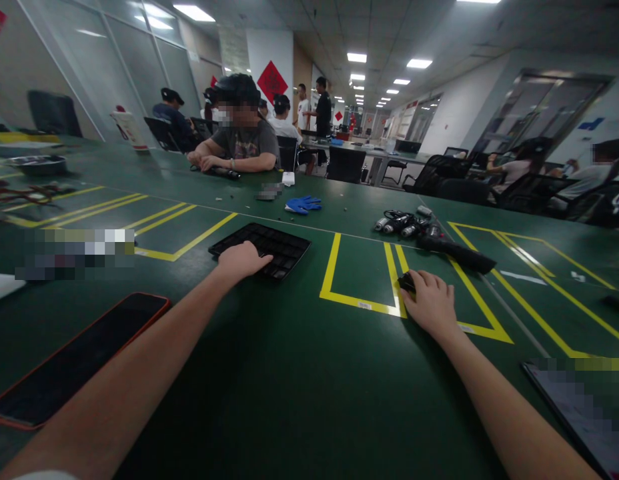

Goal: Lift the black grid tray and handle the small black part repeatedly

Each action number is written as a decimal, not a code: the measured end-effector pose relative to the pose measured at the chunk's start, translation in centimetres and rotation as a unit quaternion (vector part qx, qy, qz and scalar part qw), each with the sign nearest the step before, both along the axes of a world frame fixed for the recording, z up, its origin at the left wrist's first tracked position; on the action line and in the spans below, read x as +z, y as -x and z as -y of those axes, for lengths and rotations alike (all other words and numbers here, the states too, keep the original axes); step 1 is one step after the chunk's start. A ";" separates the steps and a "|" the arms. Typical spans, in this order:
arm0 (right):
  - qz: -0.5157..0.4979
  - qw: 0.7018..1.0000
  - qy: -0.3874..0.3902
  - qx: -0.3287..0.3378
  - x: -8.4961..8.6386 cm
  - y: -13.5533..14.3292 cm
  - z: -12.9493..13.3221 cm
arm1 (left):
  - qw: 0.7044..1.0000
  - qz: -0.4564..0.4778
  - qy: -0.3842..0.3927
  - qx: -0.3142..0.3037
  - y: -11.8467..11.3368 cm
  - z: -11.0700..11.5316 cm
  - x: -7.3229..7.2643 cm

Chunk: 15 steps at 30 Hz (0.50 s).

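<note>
My left hand (243, 260) is closed over the near left edge of a shallow black tray (294, 248), its fingers partly hidden. The tray is divided into small compartments and lies flat on the green table. To the right, my right hand (432, 300) curls around a small black object (406, 283); only its left end shows, so its kind is unclear. That hand is low over the yellow tape lines. Beyond it lie several silver-and-black cylindrical parts with black cables (399, 223) and a long black piece (459, 253).
An orange-edged phone (84, 353) lies by my left forearm. Blue gloves (303, 204) rest beyond the tray. Yellow tape (329, 267) marks the green table (299, 387). A person (249, 137) sits across. A flat device (569, 413) lies at lower right, a metal bowl (39, 165) far left.
</note>
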State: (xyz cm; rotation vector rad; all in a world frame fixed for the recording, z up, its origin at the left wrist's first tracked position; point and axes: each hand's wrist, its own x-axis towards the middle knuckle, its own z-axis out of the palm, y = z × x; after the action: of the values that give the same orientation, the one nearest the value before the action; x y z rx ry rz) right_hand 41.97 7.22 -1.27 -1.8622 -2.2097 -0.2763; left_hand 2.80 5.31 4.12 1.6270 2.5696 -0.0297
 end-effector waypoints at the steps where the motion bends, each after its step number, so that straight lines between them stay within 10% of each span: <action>1: -0.006 1.000 -0.005 -0.010 -0.1 0.0 0.0 | 1.000 0.002 0.014 -0.002 0.1 -0.3 0.2; 7: -0.055 0.996 0.014 -0.065 -0.7 -0.8 -0.9 | 0.999 -0.008 0.023 -0.025 0.6 -0.9 0.8; 15: -0.269 0.955 0.059 0.111 -0.6 4.2 1.8 | 0.987 0.048 -0.133 -0.078 -3.6 3.5 -1.6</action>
State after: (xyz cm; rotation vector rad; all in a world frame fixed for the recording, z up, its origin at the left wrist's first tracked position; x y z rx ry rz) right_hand 37.72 5.46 -1.85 -1.4860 -2.0441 0.3699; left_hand 6.37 1.82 2.56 1.8650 2.4530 0.3851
